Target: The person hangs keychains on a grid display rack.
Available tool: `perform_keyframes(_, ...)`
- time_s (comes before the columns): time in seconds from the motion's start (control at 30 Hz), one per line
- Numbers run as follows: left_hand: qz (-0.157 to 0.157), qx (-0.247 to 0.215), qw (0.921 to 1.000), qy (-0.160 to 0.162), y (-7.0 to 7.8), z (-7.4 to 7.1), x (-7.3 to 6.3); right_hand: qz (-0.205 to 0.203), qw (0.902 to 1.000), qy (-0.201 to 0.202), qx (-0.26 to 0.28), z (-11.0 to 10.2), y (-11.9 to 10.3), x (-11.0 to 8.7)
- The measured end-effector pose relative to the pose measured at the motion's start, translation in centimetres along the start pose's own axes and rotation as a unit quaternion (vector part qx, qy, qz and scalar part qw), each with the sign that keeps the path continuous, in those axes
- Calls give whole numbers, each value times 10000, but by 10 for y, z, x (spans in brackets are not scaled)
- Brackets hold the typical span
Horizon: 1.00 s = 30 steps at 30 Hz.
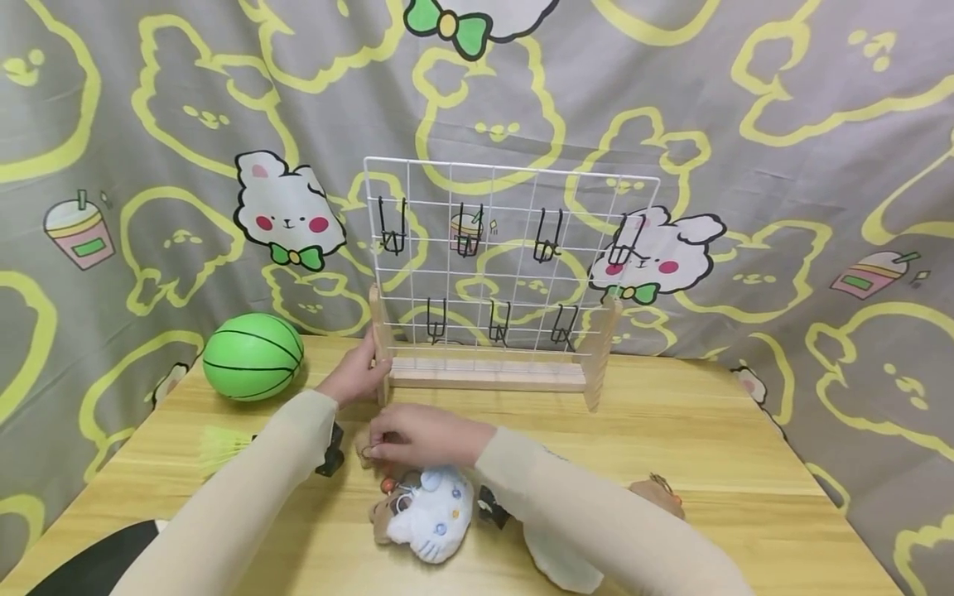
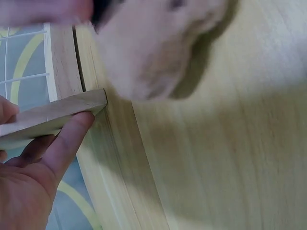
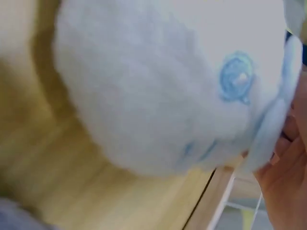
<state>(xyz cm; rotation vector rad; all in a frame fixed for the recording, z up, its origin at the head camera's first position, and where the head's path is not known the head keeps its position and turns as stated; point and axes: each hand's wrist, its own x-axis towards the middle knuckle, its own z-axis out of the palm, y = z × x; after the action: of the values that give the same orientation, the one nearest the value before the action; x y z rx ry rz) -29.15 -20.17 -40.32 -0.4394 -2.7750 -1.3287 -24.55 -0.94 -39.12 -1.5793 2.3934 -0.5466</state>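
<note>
My left hand [image 1: 354,377] grips the left wooden side post [image 2: 57,112] of a white wire grid rack [image 1: 492,273], with a finger laid along the post's lower end. My right hand [image 1: 428,434] reaches in front of the rack's left foot, its fingertips pinching the ring of a small brown plush keychain [image 2: 148,52]. Just nearer to me lies a white cat plush keychain [image 1: 440,521] with blue eyes, overlapping another brown plush [image 1: 382,521]. The white plush fills much of the right wrist view, partly hiding my right hand there.
Several black hooks [image 1: 547,240] hang in two rows on the grid. A green ball [image 1: 253,356] and a yellow shuttlecock-like thing [image 1: 224,447] are at the left. Right of my right sleeve sits a brown plush [image 1: 656,497]; a black rounded object [image 1: 97,563] lies front left.
</note>
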Motion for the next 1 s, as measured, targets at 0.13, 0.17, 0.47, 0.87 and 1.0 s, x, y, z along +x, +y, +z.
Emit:
perform_keyframes(0.13,44,122,9999,47,2,2,0,536,9833,419,1688,-2,6,-15)
perform_keyframes(0.17,-5,109,9999,29,3,2,1,684,9768,548,1953,-2,8,-19)
perform_keyframes(0.47,-163,272,9995,82,7,5,2,668,9235,1113,3610,-12,22,-29)
perform_keyframes(0.87,-517,232,9983,152,2,10,5,166,9019,2614,3434,-55,9,-16)
perform_keyframes(1.0,-529,374,9978,151,3,8,5,110,8874,3171,3343,-76,-2,-6)
